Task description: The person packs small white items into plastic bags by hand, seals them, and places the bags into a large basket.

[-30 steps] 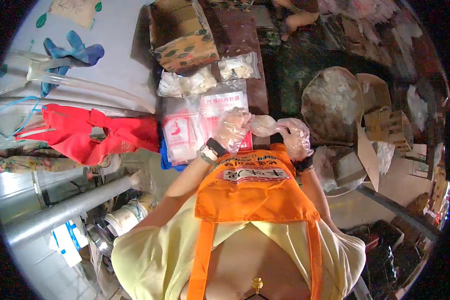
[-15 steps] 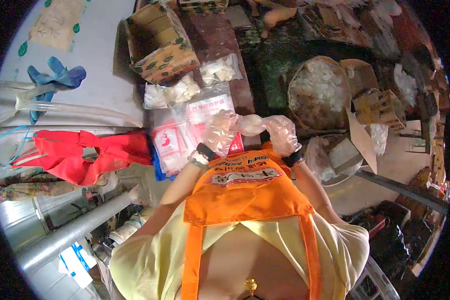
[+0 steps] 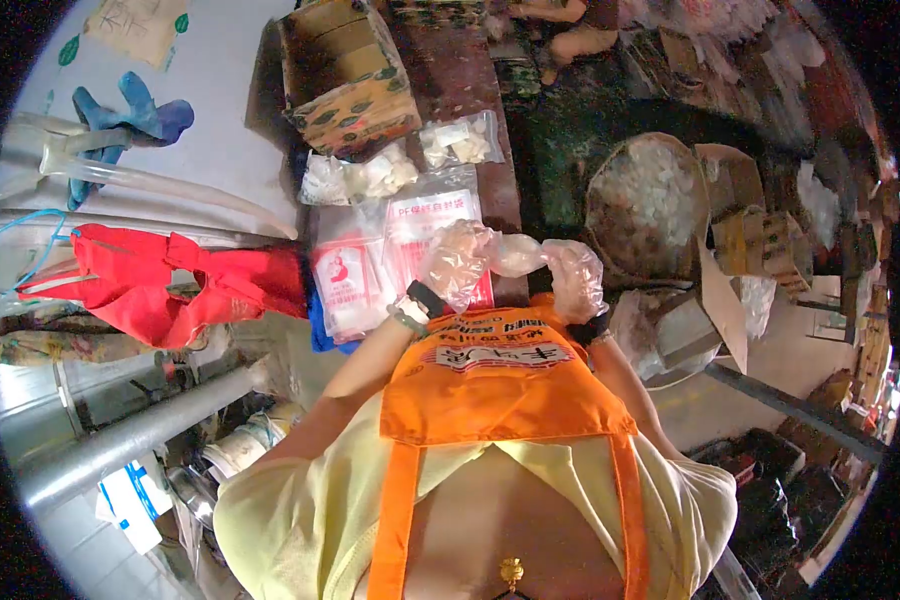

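Both hands wear loose clear plastic gloves and are held close together in front of the orange apron (image 3: pixel 510 395). My left hand (image 3: pixel 458 262) is closed on one end of a small puffed clear plastic bag (image 3: pixel 517 255); my right hand (image 3: pixel 574 282) grips its other end. The bag's contents cannot be made out. Under and beside my left hand lie flat printed plastic bags, one stack with red lettering (image 3: pixel 430 215) and another with a red figure (image 3: pixel 345 280). Beyond them sit filled clear bags of pale pieces (image 3: pixel 385 172) and another filled bag (image 3: pixel 462 138).
An open cardboard box (image 3: pixel 350 90) stands at the back. To the right is a round basket (image 3: pixel 642 200) of pale pieces, with cardboard (image 3: pixel 720 295) beside it. Red cloth (image 3: pixel 175 285) and a blue glove (image 3: pixel 130 130) lie left. Another person's arm (image 3: pixel 580 42) shows at the top.
The view has shifted slightly, so the table items appear a little further right. Both hands keep their hold on the clear plastic bag, almost unmoved.
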Demonstrator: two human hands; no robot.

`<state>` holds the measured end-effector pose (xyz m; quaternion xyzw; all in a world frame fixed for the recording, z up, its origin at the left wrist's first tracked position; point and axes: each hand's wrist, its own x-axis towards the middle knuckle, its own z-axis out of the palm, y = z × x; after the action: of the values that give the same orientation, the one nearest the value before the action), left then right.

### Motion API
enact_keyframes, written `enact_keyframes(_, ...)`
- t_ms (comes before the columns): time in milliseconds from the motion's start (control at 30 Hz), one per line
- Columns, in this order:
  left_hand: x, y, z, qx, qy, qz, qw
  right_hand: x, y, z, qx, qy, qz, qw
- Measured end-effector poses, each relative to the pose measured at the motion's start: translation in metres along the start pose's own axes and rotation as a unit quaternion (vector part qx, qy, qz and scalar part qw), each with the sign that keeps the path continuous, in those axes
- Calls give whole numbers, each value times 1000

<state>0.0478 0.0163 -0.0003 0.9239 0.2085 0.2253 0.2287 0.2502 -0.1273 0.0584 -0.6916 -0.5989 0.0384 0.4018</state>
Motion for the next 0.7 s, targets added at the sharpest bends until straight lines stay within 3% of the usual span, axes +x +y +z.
enact_keyframes(100,18,26,-33,-28,-105,-100,989,2,5,-7,-11,-32,-14,999)
enact_keyframes(200,9,11,-11,-45,16,-24,999,-2,11,2,36,-28,115,992)
enact_keyframes(300,13,17,-21,-47,-29,-39,998,0,-1,-1,136,-20,181,974)
enact_keyframes(400,24,30,-37,-93,-111,-133,980,-5,7,14,132,6,243,961)
enact_keyframes(500,17,26,-27,-99,-62,-119,986,-4,-1,15,216,38,250,943)
enact_keyframes(567,16,26,-29,-91,-73,-113,987,-8,12,25,242,60,196,949)
enact_keyframes(667,16,30,-32,-100,-47,-110,988,-9,17,31,233,55,192,952)
enact_keyframes(700,15,31,-32,-105,-31,-110,988,-5,14,27,171,37,155,972)
